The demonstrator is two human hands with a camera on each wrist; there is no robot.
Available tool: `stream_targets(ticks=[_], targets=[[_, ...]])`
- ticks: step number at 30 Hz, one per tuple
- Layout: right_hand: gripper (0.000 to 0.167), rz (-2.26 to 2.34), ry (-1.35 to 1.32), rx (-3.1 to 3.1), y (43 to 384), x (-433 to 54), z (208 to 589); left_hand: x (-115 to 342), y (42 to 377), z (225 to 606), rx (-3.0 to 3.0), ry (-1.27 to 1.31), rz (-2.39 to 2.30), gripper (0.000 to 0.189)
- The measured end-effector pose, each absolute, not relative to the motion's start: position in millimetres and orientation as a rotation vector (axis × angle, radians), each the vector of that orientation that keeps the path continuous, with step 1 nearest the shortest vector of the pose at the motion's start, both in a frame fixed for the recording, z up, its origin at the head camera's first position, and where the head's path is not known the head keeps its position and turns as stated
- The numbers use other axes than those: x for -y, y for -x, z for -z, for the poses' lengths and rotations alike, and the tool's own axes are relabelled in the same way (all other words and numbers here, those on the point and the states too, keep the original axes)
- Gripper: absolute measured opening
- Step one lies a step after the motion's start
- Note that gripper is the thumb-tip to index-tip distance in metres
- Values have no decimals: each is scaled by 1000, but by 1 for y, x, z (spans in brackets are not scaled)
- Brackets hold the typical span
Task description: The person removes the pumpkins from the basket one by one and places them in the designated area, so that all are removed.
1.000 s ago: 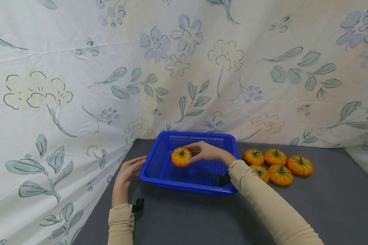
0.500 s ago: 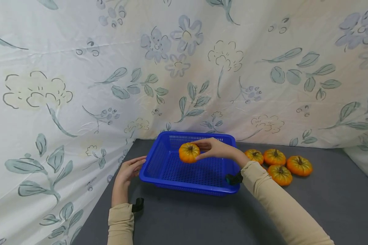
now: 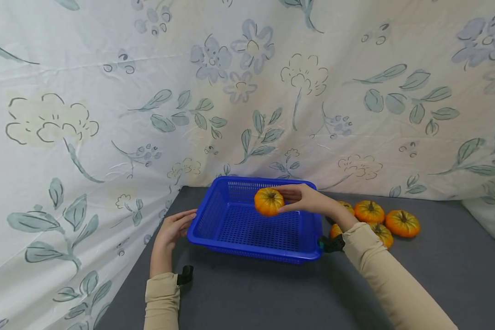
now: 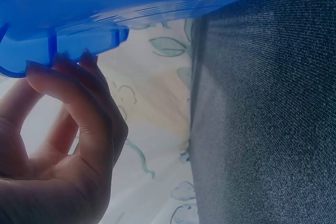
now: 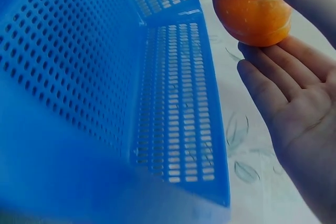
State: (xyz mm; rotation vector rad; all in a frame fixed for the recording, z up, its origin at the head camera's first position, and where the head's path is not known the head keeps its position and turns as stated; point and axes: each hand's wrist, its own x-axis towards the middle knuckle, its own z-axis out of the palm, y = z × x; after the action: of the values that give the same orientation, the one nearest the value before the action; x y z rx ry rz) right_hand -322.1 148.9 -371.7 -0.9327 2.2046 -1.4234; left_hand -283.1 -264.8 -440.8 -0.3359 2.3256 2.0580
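Note:
A small orange pumpkin (image 3: 269, 202) hangs above the blue plastic basket (image 3: 253, 255), pinched between the thumb and fingers of my right hand (image 3: 309, 200). In the right wrist view the pumpkin (image 5: 251, 8) is held past the basket's slotted wall (image 5: 176, 103). My left hand (image 3: 173, 231) holds the basket's left rim. In the left wrist view its curled fingers (image 4: 79, 98) meet the basket's rim (image 4: 39, 59) at their tips. Nothing lies on the bare part of the basket's floor that shows.
Several more pumpkins (image 3: 402, 223) sit in a cluster on the dark grey table (image 3: 264, 293), right of the basket. My right forearm partly covers some of them. A floral cloth (image 3: 247, 114) hangs behind the table.
My right hand has moved right and slightly up, carrying the pumpkin from the basket's left-centre toward its right side. My left hand and the basket have stayed put.

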Motion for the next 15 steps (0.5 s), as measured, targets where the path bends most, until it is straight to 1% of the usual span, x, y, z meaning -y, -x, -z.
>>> stream_targets(ticks=[15], targets=[[70, 1431, 759, -2352, 317, -212, 378, 266, 282, 441, -2324, 327, -2051, 53]])
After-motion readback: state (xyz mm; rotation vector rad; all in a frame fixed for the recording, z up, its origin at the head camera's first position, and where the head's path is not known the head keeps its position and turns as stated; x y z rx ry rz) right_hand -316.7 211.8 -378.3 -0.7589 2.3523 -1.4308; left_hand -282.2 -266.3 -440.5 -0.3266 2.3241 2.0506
